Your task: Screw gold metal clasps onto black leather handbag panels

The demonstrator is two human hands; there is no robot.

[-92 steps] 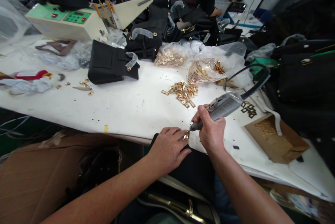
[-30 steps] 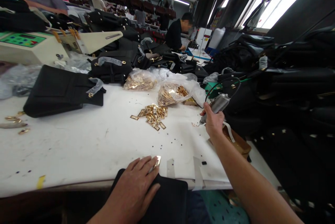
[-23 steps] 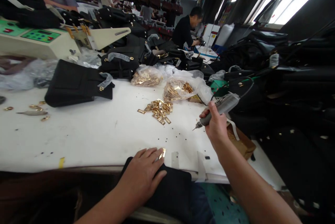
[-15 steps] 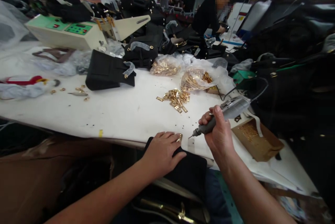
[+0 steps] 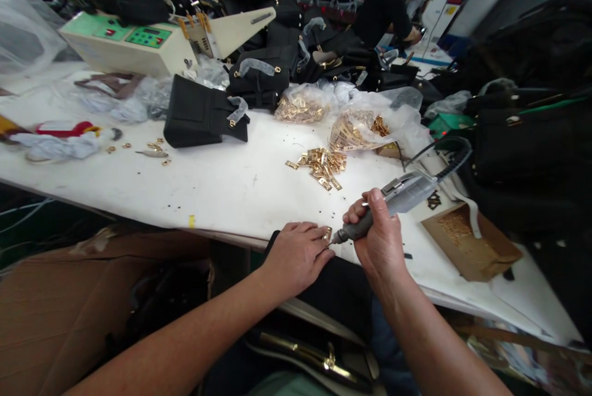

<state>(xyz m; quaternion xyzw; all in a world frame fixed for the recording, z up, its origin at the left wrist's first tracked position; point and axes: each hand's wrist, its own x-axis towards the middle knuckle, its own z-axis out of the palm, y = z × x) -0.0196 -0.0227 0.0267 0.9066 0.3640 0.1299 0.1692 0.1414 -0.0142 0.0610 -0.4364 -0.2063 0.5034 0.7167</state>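
Observation:
My right hand (image 5: pixel 380 232) is wrapped round a grey electric screwdriver (image 5: pixel 407 193), which points down to the left. Its tip meets a small gold metal plate (image 5: pixel 327 235) at the edge of a black handbag's flap (image 5: pixel 345 279). Over that flap lies my left hand (image 5: pixel 298 258), gripping it, with forefinger and thumb close about the plate. The bag hangs at the table's front edge, and a gold bar clasp (image 5: pixel 300 353) shows lower on it. Whether a screw sits under the tip is too small to tell.
Loose gold plates (image 5: pixel 324 166) lie in a pile beyond my hands, before plastic bags of gold fittings (image 5: pixel 356 127). A cardboard box of small screws (image 5: pixel 472 248) stands right. A finished-looking black bag (image 5: pixel 203 113) and a cream machine (image 5: pixel 129 44) are left; a co-worker (image 5: pixel 386 1) sits behind.
My right hand has brought the screwdriver left and down, so its tip now meets the gold plate. My left thumb has moved up closer to the plate. The view has shifted slightly.

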